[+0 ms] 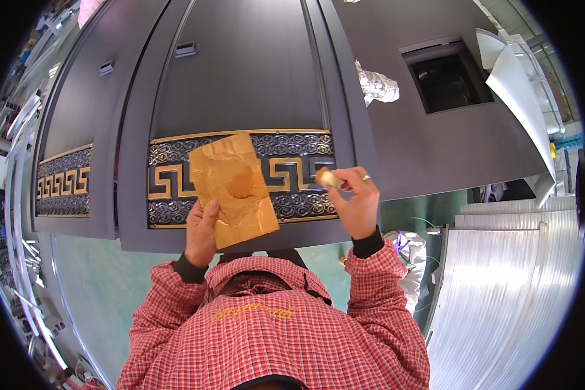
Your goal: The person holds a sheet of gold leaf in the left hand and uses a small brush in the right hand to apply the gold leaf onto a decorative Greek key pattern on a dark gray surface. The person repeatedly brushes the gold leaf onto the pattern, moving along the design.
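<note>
My left hand (203,229) grips a flat, creased piece of shiny brown cardboard (240,218) by its lower left edge. An orange-brown smear (242,183) lies near its middle. Pinched in the fingers of my right hand (359,207) is a small pale piece of sponge (330,179) with an orange-brown end. Both hands are over a large dark grey door panel (240,84). Its decorative band (240,136) has black swirl relief and a raised key pattern, mostly gold. Near the sponge, part of the key pattern (320,170) is grey. The cardboard covers part of the band.
Another dark panel (71,130) with a similar band lies at the left. To the right is a grey panel (429,146) with a rectangular opening (450,78); a crumpled plastic-wrapped thing (378,86) sits there. Ribbed translucent sheets (500,286) lie lower right, above a green floor (104,286).
</note>
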Demonstrator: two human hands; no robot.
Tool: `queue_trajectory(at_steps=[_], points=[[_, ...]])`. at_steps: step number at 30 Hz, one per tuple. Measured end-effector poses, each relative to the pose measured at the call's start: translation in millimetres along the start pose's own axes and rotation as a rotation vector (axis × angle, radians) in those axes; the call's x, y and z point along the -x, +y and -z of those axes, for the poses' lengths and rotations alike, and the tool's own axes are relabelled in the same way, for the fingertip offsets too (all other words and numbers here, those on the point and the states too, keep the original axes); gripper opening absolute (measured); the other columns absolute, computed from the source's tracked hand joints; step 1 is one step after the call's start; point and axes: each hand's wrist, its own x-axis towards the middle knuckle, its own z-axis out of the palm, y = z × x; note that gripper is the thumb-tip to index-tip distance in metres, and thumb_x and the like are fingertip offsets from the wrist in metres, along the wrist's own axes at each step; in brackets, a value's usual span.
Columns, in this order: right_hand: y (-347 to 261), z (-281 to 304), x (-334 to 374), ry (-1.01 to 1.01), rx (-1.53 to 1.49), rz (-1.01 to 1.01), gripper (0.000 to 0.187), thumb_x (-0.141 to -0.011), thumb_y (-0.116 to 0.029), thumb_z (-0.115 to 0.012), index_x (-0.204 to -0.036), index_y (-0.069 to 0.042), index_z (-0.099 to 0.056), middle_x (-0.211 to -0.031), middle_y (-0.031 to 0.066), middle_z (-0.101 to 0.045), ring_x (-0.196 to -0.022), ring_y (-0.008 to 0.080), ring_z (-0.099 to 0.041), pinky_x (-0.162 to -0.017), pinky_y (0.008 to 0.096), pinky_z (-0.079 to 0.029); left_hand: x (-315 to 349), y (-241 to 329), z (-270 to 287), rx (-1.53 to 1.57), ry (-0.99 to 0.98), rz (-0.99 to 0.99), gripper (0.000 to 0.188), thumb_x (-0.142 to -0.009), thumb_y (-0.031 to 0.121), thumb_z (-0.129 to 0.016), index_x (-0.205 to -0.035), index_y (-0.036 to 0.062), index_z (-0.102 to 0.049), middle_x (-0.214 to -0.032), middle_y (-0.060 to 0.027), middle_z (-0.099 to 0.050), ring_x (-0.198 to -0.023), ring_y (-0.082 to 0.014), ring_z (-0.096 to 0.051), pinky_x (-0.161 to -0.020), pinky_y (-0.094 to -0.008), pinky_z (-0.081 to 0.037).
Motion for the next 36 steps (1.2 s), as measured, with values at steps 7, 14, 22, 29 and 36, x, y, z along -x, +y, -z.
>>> queue_trajectory(at_steps=[7,14,22,29,36], points=[[96,-16,52,0.170,0.203,-0.248,0.021,-0.067,-0.008,-0.072,-0.087,-0.008,-0.066,-0.083,0.0063,-0.061,-0.069,0.0197,-0.061,-0.061,0.0315,-0.050,-12,13,16,-0.026,-0.035,0.008,0.029,-0.099,0.019,-0.046,-0.119,-0.0021,-0.049,-0.111,-0.0098,-0.062,-0.093,-0.0151,-0.064,-0.079,-0.0276,-0.055],[119,-77,67,0.133,0.362,-0.201,0.018,-0.069,-0.013,-0.070,-0.086,-0.013,-0.065,-0.090,0.0037,-0.060,-0.087,0.0268,-0.057,-0.072,0.0399,-0.049,-26,15,15,-0.053,-0.058,0.027,0.031,-0.099,0.020,-0.046,-0.121,-0.0017,-0.048,-0.112,-0.0088,-0.061,-0.094,-0.0141,-0.063,-0.081,-0.0278,-0.054],[131,-103,61,0.009,0.373,-0.132,0.015,-0.070,-0.012,-0.068,-0.085,-0.013,-0.065,-0.086,0.0030,-0.059,-0.085,0.0268,-0.056,-0.073,0.0399,-0.046,-42,15,0,-0.064,-0.045,0.063,0.031,-0.099,0.019,-0.045,-0.122,-0.0017,-0.047,-0.114,-0.0095,-0.061,-0.097,-0.0146,-0.063,-0.082,-0.0282,-0.053],[155,-80,60,0.105,0.577,-0.229,0.016,-0.069,-0.015,-0.069,-0.085,-0.015,-0.065,-0.085,0.0013,-0.059,-0.084,0.0250,-0.057,-0.071,0.0396,-0.046,-54,11,-13,-0.052,-0.023,0.071,0.029,-0.099,0.019,-0.045,-0.120,-0.0016,-0.048,-0.114,-0.0100,-0.061,-0.097,-0.0154,-0.063,-0.083,-0.0286,-0.053],[143,-93,63,0.036,0.451,-0.172,0.021,-0.068,-0.013,-0.071,-0.088,-0.015,-0.065,-0.087,0.0013,-0.059,-0.085,0.0246,-0.057,-0.071,0.0396,-0.047,-65,8,-20,-0.064,-0.017,0.077,0.028,-0.099,0.020,-0.046,-0.116,-0.0023,-0.050,-0.108,-0.0096,-0.063,-0.089,-0.0133,-0.065,-0.077,-0.0261,-0.055]])
